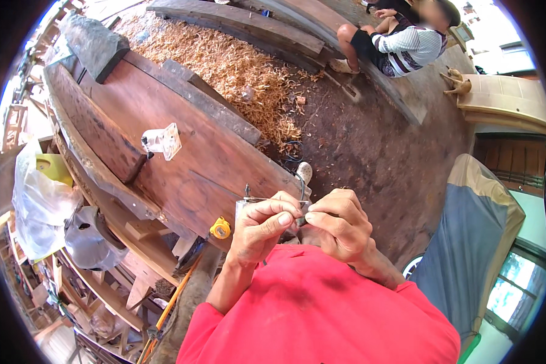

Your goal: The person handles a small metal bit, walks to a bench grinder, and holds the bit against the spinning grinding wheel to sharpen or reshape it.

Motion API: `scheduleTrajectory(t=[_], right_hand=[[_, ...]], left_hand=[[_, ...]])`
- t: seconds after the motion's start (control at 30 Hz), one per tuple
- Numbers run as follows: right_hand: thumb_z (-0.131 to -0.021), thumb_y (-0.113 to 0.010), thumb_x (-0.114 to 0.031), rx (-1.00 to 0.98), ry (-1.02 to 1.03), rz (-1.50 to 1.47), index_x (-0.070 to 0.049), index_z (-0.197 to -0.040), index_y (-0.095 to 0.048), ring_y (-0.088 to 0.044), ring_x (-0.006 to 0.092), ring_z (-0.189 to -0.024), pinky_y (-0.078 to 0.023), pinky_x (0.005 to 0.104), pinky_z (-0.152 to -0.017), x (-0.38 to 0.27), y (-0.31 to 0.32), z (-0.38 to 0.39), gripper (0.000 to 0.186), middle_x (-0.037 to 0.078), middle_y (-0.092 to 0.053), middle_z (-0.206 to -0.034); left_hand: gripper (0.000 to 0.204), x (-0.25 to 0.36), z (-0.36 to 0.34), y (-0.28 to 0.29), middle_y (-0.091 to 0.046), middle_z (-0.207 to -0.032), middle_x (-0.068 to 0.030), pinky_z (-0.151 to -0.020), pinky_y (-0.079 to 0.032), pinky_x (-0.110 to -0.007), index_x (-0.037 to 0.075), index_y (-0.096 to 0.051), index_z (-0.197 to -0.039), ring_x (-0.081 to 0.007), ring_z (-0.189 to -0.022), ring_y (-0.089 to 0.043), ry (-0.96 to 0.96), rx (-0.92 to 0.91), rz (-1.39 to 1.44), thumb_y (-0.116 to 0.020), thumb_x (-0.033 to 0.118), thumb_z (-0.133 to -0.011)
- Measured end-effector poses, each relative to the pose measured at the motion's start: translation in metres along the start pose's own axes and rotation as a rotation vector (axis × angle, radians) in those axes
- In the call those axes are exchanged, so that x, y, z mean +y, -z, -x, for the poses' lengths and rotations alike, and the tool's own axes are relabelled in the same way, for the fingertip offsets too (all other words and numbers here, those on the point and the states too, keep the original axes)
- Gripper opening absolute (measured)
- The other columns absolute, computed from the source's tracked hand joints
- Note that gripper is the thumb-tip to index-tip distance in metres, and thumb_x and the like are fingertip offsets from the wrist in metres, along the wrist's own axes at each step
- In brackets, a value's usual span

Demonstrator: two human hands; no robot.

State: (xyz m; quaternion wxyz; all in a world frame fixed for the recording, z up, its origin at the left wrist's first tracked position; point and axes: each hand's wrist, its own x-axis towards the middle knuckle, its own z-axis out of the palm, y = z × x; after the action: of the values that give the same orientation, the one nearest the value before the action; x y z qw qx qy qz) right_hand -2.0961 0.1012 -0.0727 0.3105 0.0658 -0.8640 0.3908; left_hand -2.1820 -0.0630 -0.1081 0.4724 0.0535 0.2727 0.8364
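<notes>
I hold my left hand (262, 230) and my right hand (344, 229) close together in front of my red shirt (321, 306), fingertips almost meeting. The thumb and forefinger of my left are pinched on a small dark piece (301, 222), which sits between the two hands; its shape is mostly hidden by my fingers. My right fingers are curled in at its right side, but I cannot tell whether they grip it or only touch it. A thin rod (267, 199) runs left to right just beyond my knuckles; I cannot tell what bears it. To the left, a yellow tape measure (220, 228) lies near the close end of a broad reddish-brown wooden board (194, 176), and farther along that board sits a clear plastic container (162, 141). On the far left are a clear plastic bag (33, 194) and a grey cap (90, 233). Beyond the board, wood shavings (224, 67) heap on the dark floor (370, 151). Far to the right, a person in a striped top (403, 51) sits on a long timber (400, 97). Nearer on the right hangs a blue-grey cover (458, 242).
</notes>
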Motion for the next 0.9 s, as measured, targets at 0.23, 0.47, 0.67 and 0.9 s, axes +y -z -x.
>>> scheduleTrajectory(t=[0.23, 0.47, 0.67, 0.9], right_hand=[[-0.07, -0.075, 0.004, -0.053, 0.034, 0.026, -0.005, -0.099, -0.068, -0.059, 0.025, -0.084, -0.05, 0.0351, -0.072, -0.002, 0.001, -0.005, 0.032, 0.008, -0.064, -0.098], [-0.073, -0.079, 0.002, -0.058, -0.022, -0.009, -0.002, -0.099, -0.066, -0.062, 0.0244, -0.076, -0.051, 0.0353, -0.064, -0.008, -0.014, -0.018, 0.029, 0.011, -0.065, -0.092], [-0.072, -0.081, -0.001, -0.035, -0.139, -0.015, -0.004, -0.103, -0.068, -0.066, 0.0246, -0.082, -0.053, 0.0347, -0.071, -0.015, 0.003, -0.023, 0.034, 0.009, -0.068, -0.09], [-0.088, -0.07, -0.015, -0.104, -0.28, -0.07, 0.0, -0.101, -0.065, -0.066, 0.0318, -0.086, -0.053, 0.0398, -0.073, -0.02, 0.005, 0.0, 0.02, 0.014, -0.066, -0.091]], left_hand=[[0.016, -0.001, 0.001, 0.009, -0.059, -0.102, -0.0093, -0.08, -0.048, -0.027, -0.006, -0.07, -0.101, -0.0145, -0.09, -0.058, -0.026, -0.049, 0.016, -0.066, 0.005, -0.09], [0.015, 0.012, 0.007, 0.015, -0.059, -0.101, -0.0088, -0.08, -0.047, -0.027, -0.005, -0.07, -0.102, -0.0139, -0.089, -0.057, -0.025, -0.001, 0.021, -0.066, 0.004, -0.091], [0.011, 0.024, -0.004, -0.007, -0.067, -0.091, -0.0103, -0.076, -0.05, -0.03, -0.003, -0.072, -0.092, -0.0205, -0.088, -0.063, -0.317, 0.09, -0.709, -0.07, -0.002, -0.081], [0.014, 0.01, 0.008, -0.03, -0.067, -0.084, -0.013, -0.068, -0.052, -0.033, 0.003, -0.071, -0.089, -0.0251, -0.075, -0.066, -0.558, 0.33, -1.311, -0.074, -0.001, -0.076]])
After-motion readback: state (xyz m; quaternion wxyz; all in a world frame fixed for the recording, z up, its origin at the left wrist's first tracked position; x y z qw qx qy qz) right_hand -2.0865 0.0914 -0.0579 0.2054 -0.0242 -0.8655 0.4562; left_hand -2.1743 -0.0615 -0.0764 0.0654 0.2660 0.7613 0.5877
